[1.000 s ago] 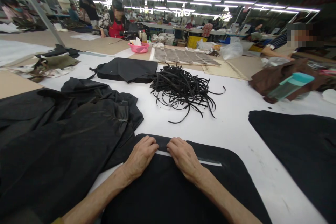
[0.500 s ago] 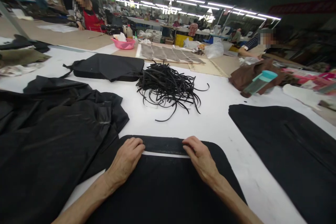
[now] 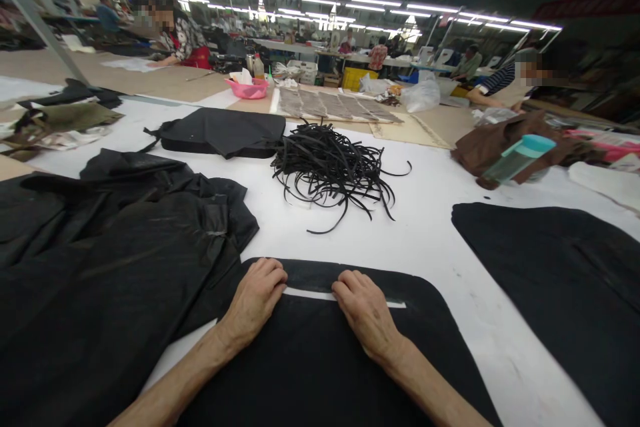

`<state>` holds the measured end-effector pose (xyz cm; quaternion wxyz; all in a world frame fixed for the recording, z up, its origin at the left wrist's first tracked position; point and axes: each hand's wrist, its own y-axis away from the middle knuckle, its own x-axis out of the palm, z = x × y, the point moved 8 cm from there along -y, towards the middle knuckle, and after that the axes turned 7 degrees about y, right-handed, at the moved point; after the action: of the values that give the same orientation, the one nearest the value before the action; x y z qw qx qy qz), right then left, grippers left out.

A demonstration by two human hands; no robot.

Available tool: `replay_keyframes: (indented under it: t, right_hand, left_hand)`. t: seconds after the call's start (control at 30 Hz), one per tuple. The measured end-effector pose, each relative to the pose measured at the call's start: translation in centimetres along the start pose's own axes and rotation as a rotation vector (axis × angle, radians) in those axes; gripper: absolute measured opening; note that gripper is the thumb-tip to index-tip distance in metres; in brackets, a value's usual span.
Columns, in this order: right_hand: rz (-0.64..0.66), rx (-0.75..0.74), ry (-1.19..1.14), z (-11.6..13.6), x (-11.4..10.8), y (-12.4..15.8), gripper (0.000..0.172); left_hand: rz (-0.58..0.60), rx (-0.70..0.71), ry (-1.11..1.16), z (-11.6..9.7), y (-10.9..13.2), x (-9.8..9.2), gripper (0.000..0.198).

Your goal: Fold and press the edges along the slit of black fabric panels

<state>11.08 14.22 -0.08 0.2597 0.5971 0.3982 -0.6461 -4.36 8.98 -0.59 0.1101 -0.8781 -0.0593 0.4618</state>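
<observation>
A black fabric panel (image 3: 310, 360) with rounded corners lies on the white table (image 3: 435, 247) right in front of me. A narrow slit (image 3: 310, 294) near its far edge shows white beneath. My left hand (image 3: 255, 300) rests at the slit's left end, fingers curled down onto the cloth. My right hand (image 3: 365, 310) lies over the slit to the right, fingers bent and pressing on the fabric. Neither hand lifts anything.
A heap of black garments (image 3: 115, 247) covers the left. A tangle of black strips (image 3: 333, 167) and a folded black piece (image 3: 225, 132) lie beyond. Another black panel (image 3: 555, 273) is on the right, near a teal-capped bottle (image 3: 517, 159). Other people work at far tables.
My right hand slid left along the slit, back toward my left hand, uncovering the slit's right end. My left hand stayed about in place.
</observation>
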Motion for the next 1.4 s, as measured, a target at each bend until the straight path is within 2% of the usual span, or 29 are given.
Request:
replay_keyframes:
  t: [0.27,0.4,0.73,0.87,1.0,1.17,1.3,1.4]
  right_hand:
    - [0.017,0.031,-0.02,-0.4,0.4,0.0,0.017]
    - [0.065,0.118,-0.089,-1.1,0.8,-0.2,0.015]
    - [0.16,0.246,-0.025,-1.5,0.9,-0.8,0.018]
    - [0.24,0.296,0.001,-1.6,1.2,-1.1,0.018]
    - [0.269,0.316,-0.004,-2.0,1.3,-1.2,0.018]
    - [0.249,0.299,-0.036,-2.7,1.0,-1.1,0.018]
    - [0.232,0.278,-0.034,-2.8,1.1,-1.1,0.017]
    - [0.214,0.262,-0.014,-2.7,1.1,-1.1,0.018]
  left_hand:
    - [0.027,-0.035,0.014,0.1,0.0,0.1,0.012]
    - [0.037,-0.049,-0.002,0.2,-0.2,0.2,0.013]
    - [0.035,-0.135,-0.116,-0.4,-0.5,0.2,0.019]
    - [0.009,-0.19,-0.164,-0.5,-0.6,0.2,0.019]
    - [-0.015,-0.232,-0.197,0.3,-0.8,-0.1,0.017]
    - [-0.066,-0.288,-0.232,2.0,-0.5,-1.8,0.019]
    - [-0.078,-0.269,-0.203,1.4,0.0,-2.3,0.015]
    - [-0.024,-0.125,-0.076,-0.6,-0.1,-1.4,0.016]
